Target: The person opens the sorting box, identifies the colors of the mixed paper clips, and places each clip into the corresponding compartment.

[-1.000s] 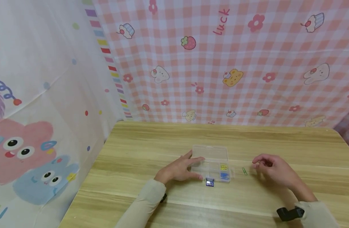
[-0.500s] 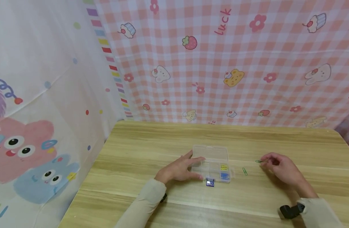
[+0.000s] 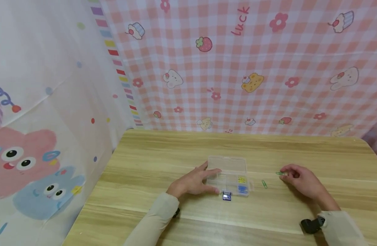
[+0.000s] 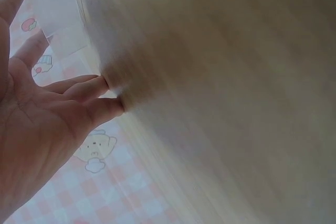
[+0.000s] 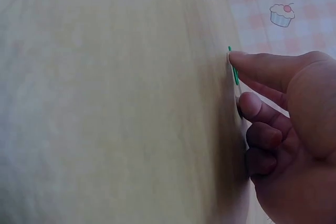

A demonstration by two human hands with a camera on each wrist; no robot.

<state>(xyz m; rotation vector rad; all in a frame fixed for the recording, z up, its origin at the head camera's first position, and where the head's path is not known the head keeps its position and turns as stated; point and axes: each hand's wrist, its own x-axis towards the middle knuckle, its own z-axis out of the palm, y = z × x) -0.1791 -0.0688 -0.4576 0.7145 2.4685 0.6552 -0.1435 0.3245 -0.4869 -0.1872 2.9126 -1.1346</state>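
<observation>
A clear plastic compartment box (image 3: 226, 164) stands on the table with its lid raised at the back. Its right compartments hold yellow pieces (image 3: 242, 180) and blue pieces (image 3: 242, 189). My left hand (image 3: 193, 181) rests on the box's left side, thumb and fingers spread; in the left wrist view some fingertips (image 4: 113, 104) touch the table. To the right, my right hand (image 3: 300, 179) pinches a green paper clip (image 3: 279, 173) between thumb and index finger, close over the wood. The right wrist view shows the clip (image 5: 235, 76) at the thumb tip, the other fingers curled.
A second green paper clip (image 3: 264, 184) lies between the box and my right hand. At the box's front edge is a small dark blue square piece (image 3: 226, 196). A pink checked cloth (image 3: 225, 61) hangs behind the wooden table (image 3: 164, 150).
My right hand has shifted slightly right, and the green paper clip at its fingertips has come into sight. The left hand and the box have stayed in place.
</observation>
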